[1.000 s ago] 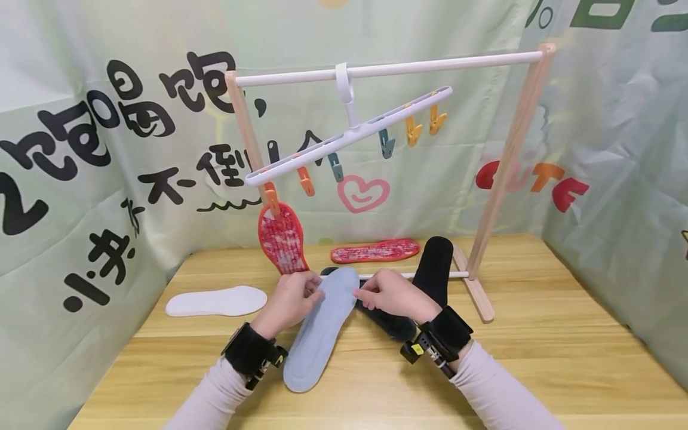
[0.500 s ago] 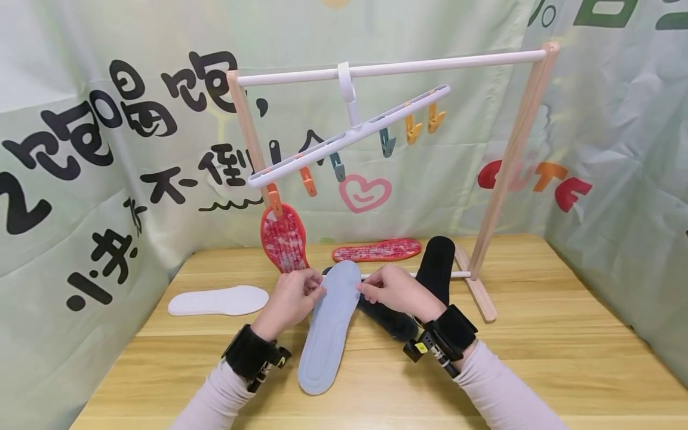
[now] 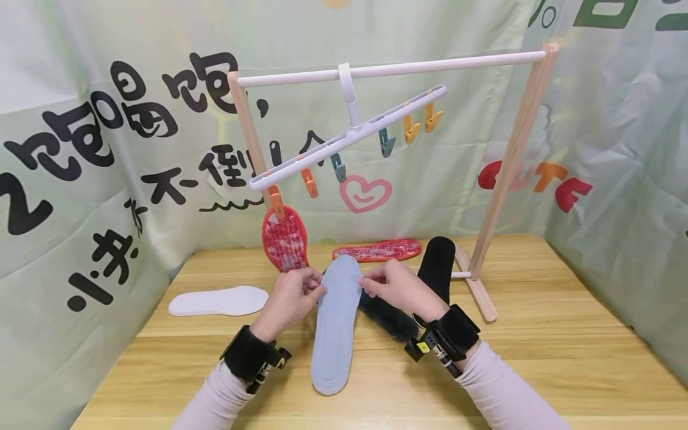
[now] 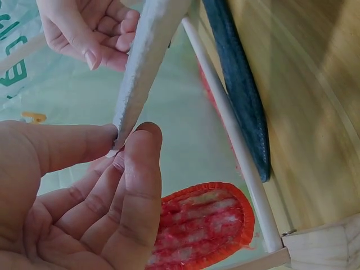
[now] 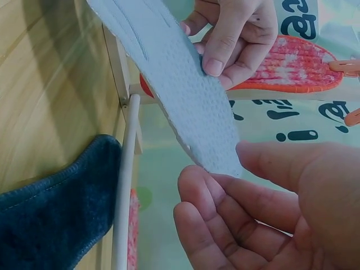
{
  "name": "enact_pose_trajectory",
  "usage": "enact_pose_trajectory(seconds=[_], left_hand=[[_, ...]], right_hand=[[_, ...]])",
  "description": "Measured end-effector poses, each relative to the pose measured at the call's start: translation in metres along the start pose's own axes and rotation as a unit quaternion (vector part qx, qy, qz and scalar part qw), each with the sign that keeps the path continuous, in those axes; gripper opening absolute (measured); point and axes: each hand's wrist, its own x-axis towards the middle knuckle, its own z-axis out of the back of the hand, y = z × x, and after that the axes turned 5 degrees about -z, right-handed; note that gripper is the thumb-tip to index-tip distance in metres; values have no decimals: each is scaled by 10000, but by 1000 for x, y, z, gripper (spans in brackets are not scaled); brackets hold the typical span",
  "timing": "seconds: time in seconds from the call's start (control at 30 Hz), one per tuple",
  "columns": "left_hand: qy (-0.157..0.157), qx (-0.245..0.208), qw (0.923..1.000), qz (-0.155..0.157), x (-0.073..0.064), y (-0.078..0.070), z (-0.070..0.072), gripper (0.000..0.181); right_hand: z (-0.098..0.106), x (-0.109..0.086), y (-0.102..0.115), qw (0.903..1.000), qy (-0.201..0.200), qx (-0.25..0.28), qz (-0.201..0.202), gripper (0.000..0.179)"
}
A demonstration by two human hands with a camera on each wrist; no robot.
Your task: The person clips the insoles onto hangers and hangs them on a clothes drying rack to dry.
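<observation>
A light blue-grey insole (image 3: 335, 334) is held up over the table, its top end tipped away from me. My left hand (image 3: 292, 295) pinches its left edge between thumb and fingers near the top. On the opposite edge, my right hand (image 3: 400, 289) pinches it with thumb and fingertips. The right wrist view shows the dimpled face of the insole (image 5: 185, 79). Behind it, a red patterned insole (image 3: 285, 239) hangs from an orange clip (image 3: 276, 203) at the low left end of a tilted white hanger (image 3: 349, 136).
A wooden rack (image 3: 516, 161) with a white top rail (image 3: 451, 63) carries the hanger, which also bears orange, teal and yellow clips. On the table (image 3: 564, 358) lie a white insole (image 3: 217, 301), another red insole (image 3: 376, 250), a black insole (image 3: 436, 269) and a dark fuzzy one (image 3: 395, 319).
The blue-grey insole's lower end has swung right, bringing it nearer upright, and its top has risen slightly. Both hands keep their grip. The hanger and hanging red insole have shifted slightly.
</observation>
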Motion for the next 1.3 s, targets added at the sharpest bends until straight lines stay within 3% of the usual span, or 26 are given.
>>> enact_pose_trajectory(seconds=[0.5,0.9,1.3], left_hand=[[63,-258,9996,-26,-2,-1,3,5],[130,-725,9972,130,-3,-1,5,7],[156,-792,9967,71,-3,-2,7,14]], right_hand=[[0,0,2,9996,-108,274,-37,23],[-5,2,7,9972,-559,476,-161,23],[-5,2,11,9928,-947,731,-40,18]])
